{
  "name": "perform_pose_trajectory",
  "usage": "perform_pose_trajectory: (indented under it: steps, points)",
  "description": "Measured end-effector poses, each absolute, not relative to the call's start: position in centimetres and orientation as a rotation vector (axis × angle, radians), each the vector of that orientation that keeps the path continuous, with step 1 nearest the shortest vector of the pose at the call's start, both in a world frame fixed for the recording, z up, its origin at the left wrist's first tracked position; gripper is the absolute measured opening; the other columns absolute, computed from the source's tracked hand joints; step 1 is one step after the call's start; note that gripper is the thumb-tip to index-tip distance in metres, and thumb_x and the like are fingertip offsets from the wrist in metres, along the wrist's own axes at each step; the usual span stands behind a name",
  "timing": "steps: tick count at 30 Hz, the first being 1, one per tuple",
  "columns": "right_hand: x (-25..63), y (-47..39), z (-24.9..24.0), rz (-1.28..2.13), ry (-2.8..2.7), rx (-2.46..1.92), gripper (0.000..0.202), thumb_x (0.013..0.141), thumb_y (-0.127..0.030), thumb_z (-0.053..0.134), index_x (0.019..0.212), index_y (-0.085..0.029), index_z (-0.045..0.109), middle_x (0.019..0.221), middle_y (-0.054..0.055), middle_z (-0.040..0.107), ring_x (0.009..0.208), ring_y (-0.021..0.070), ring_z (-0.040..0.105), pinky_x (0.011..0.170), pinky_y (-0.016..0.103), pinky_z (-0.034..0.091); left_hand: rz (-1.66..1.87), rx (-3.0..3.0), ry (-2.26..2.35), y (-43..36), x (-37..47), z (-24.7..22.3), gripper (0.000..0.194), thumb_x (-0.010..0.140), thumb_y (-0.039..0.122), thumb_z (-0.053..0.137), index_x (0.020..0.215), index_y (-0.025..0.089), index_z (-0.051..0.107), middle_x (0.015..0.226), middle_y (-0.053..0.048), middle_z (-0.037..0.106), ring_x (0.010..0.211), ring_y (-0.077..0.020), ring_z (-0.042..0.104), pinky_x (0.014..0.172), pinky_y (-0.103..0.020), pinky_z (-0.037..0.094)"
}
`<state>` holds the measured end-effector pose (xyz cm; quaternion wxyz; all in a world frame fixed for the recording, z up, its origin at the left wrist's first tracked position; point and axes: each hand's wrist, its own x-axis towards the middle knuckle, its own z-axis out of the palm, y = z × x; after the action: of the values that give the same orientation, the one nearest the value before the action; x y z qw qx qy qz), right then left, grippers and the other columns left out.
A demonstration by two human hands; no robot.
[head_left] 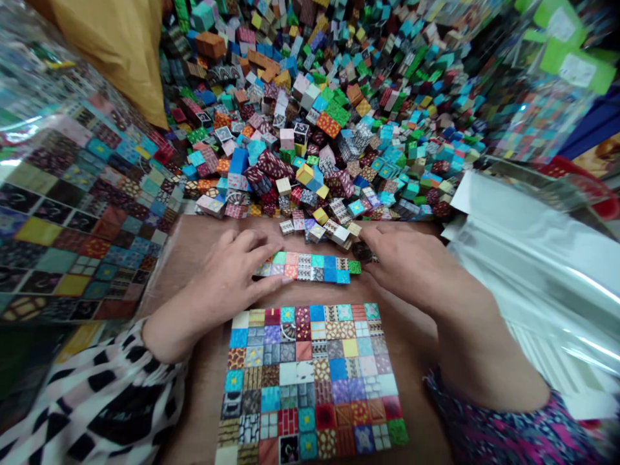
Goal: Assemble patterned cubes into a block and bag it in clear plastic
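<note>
Left hand (230, 265) clamped on the left end of a cube strip (310, 268), right hand (407, 261) apart near its other end, grip unclear, bare surface (411, 355) flanking the cube square (312, 371), cube pile (310, 123) at far edge

Cube pile (334, 110) behind cube strip (317, 268); cube grid (314, 381) before it; bagged cubes (72, 213) left

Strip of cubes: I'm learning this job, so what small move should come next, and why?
Probably the right hand should set a cube on the near side of the green cube: the strip lacks a near-row cube there, while the left hand spans the other end.
</note>
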<state>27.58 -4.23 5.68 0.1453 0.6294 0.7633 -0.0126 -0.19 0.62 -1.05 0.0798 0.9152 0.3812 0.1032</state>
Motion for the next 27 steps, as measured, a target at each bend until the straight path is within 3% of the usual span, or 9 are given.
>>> perform_pose_trajectory:
  steps: [10, 18, 24, 27]
  points:
    - [27.9, -4.5, 5.1, -0.078, 2.314, 1.843, 0.028, 0.091, -0.01, 0.043, 0.11, -0.015, 0.062, 0.095, 0.013, 0.072, 0.085, 0.0236, 0.065, 0.073, 0.033, 0.042, 0.289, 2.72, 1.144, 0.7, -0.3, -1.1, 0.066, 0.093, 0.068, 0.045, 0.133, 0.02, 0.067, 0.126, -0.016, 0.063, 0.113, -0.0379, 0.054, 0.095, -0.055, 0.045]
    - [27.9, -4.5, 4.9, -0.095, 2.348, 1.868, 0.026, 0.092, -0.013, 0.045, 0.111, -0.017, 0.063, 0.097, 0.012, 0.072, 0.087, 0.0226, 0.064, 0.073, 0.031, 0.042, 0.285, 2.717, 1.134, 0.7, -0.4, -1.3, 0.063, 0.094, 0.066, 0.047, 0.135, 0.021, 0.065, 0.128, -0.016, 0.062, 0.116, -0.0369, 0.054, 0.097, -0.054, 0.044]
    - [28.9, -4.3, 4.4, -0.087, 2.404, 1.826, 0.021, 0.09, -0.015, 0.047, 0.1, -0.017, 0.065, 0.095, 0.012, 0.071, 0.089, 0.0233, 0.063, 0.073, 0.031, 0.043, 0.283, 2.727, 1.131, 0.7, -0.3, -1.2, 0.063, 0.095, 0.065, 0.044, 0.134, 0.02, 0.065, 0.128, -0.017, 0.061, 0.116, -0.0368, 0.053, 0.098, -0.054, 0.044]
    - [29.5, -4.1, 4.1, -0.124, 2.425, 1.788, 0.025, 0.087, -0.014, 0.047, 0.105, -0.017, 0.065, 0.095, 0.011, 0.07, 0.09, 0.0235, 0.062, 0.073, 0.032, 0.044, 0.282, 2.716, 1.144, 0.6, -0.1, -1.1, 0.063, 0.095, 0.064, 0.046, 0.133, 0.018, 0.066, 0.127, -0.018, 0.062, 0.116, -0.0374, 0.054, 0.099, -0.055, 0.044]
